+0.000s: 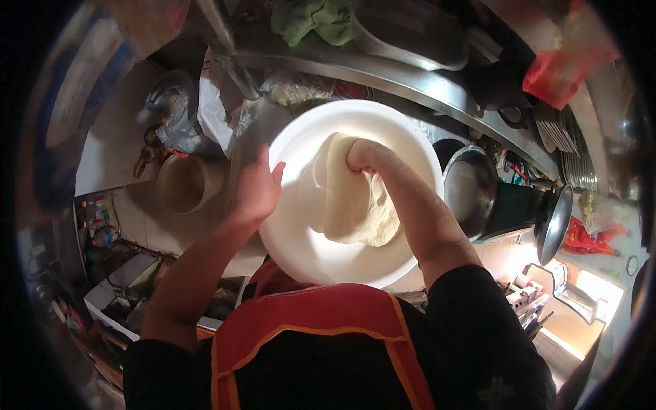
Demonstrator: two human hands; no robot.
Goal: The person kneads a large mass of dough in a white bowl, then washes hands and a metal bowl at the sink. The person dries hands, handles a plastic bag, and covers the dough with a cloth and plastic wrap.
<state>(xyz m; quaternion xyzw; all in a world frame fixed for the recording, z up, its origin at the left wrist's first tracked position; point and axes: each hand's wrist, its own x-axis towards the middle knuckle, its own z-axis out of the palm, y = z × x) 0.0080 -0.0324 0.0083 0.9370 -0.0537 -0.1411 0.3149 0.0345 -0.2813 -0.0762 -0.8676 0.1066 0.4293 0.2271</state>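
A large round white basin [302, 256] stands before me. Inside it lies a thick, pale mass of dough [348, 205], smooth on its left side and rough at its lower right. My right hand [365, 155] grips the dough's upper edge, knuckles up, with its fingertips sunk out of sight. At the basin's left rim is my left hand [259, 187], slightly blurred, thumb apart from the fingers. Whether it presses on the rim does not show clearly.
A steel shelf [400, 84] runs behind the basin and bears a green cloth [318, 23]. On the right stands a metal bowl [469, 184]. To the left are a pale round bucket [182, 182] and a white bag [212, 107].
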